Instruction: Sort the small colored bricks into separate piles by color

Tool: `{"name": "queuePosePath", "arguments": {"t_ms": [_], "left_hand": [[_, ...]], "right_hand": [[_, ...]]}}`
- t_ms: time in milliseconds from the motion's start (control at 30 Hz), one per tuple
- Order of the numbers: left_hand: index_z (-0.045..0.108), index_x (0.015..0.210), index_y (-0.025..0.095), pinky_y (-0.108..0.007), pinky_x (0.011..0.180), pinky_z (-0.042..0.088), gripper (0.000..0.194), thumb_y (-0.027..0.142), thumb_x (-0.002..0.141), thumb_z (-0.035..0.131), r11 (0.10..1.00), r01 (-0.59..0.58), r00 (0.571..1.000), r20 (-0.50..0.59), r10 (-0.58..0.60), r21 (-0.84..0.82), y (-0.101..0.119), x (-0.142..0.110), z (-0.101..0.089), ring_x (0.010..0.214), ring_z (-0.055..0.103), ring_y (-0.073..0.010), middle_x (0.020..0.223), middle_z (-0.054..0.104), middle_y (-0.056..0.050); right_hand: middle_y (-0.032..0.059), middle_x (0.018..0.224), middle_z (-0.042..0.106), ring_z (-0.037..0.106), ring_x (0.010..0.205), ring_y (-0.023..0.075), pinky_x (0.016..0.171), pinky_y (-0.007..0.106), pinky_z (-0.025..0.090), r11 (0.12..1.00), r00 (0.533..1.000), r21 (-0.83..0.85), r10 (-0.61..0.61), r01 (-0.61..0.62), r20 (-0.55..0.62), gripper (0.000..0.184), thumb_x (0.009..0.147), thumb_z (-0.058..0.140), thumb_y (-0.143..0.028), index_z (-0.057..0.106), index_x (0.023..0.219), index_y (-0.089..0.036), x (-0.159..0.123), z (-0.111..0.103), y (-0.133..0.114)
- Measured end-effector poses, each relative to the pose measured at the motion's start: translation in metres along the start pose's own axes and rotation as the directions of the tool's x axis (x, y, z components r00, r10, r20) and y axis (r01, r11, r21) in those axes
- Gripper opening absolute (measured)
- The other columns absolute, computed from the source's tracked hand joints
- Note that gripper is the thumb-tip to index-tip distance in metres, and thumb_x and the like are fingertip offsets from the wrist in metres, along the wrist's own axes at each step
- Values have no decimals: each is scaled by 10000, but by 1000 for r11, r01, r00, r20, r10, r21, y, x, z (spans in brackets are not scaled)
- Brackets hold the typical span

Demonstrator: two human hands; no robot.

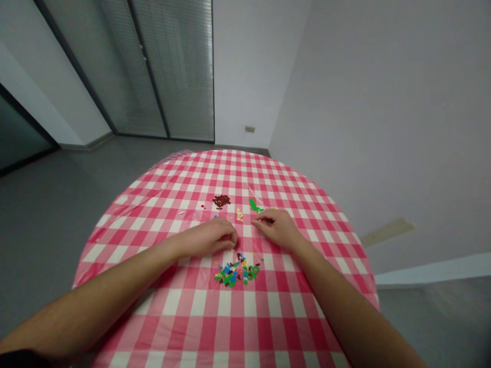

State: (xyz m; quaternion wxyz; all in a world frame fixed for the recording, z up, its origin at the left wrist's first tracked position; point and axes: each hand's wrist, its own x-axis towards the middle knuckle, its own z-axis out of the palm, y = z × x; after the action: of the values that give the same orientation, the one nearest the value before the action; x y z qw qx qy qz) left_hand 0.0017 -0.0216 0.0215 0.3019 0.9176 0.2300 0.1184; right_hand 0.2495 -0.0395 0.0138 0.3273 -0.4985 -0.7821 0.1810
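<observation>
My left hand [215, 236] is over the middle of the table, fingers curled and thumb pressed in. A bit of green at its fingertips looks like a small toy brick [235, 244]. My right hand [282, 227] has its fingers pinched together beside a group of green bricks [254, 205]; whatever is in the pinch is too small to make out. Between the hands and slightly beyond them lies a cluster of cream bricks [239, 214]. Nearer to me spreads a mixed pile of tiny colored bricks [237, 271], mostly green and blue. A little blue [216, 217] shows behind my left hand.
A heap of dark brown bricks [221, 201] lies farther back, with a few red pieces [203, 206] to its left. The round table wears a red-and-white checked cloth [253, 332]. Beyond stand a glass partition [172, 76] and a white wall [383, 128] on the right.
</observation>
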Motion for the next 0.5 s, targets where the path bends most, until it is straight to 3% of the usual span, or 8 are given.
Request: {"name": "queuePosePath", "arguments": {"t_ms": [167,300,500], "left_hand": [[681,883,191,-281,746,498,105,180,860,579,959,91,971,-188,-145,-270,-5,0,0,778,649,-146,847,724,-15],[699,817,175,-277,704,518,85,210,813,622,916,132,950,-217,-227,-379,-1,2,4,726,659,-144,784,732,-18],[709,824,160,-271,682,529,96,163,785,621,884,160,940,-206,-273,-439,-2,4,8,716,674,-145,783,741,-29]], "right_hand": [[31,721,742,656,641,145,596,241,498,951,997,304,34,-55,75,110,805,696,-286,754,769,-200,-6,16,-25],[37,718,738,656,618,146,573,242,509,902,987,407,99,-142,126,129,786,712,-313,751,775,-191,-9,26,-31],[47,727,735,662,621,151,572,250,517,885,988,441,125,-153,92,140,768,720,-318,741,791,-182,-10,32,-27]]}}
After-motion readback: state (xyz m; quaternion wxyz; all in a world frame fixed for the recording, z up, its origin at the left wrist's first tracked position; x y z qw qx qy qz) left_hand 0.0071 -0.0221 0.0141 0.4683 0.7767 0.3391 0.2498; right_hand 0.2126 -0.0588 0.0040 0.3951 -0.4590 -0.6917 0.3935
